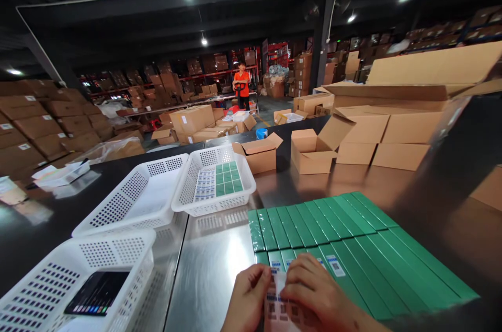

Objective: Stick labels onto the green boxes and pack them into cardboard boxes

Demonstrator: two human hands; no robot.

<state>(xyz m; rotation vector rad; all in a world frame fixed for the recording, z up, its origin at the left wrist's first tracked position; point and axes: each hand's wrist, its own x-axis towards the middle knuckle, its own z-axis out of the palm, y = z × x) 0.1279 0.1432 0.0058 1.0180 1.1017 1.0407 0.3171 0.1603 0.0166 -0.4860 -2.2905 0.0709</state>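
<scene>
My left hand [247, 290] and my right hand [314, 293] meet at the bottom middle of the view, both pinching a white sheet of barcode labels [276, 306]. The sheet lies over the near ends of a row of several long green boxes [353, 253] packed side by side on the steel table [212, 269]. Small barcode labels [335, 265] show on the near ends of a few of those boxes. My fingers hide most of the sheet.
Three white perforated baskets stand to the left: the near one [47, 290] holds a dark phone-like device [98, 293], the middle one [133, 201] looks bare, the far one [214, 180] holds green boxes and label sheets. Open cardboard boxes [314, 151] stand behind. A person in orange [242, 89] stands far off.
</scene>
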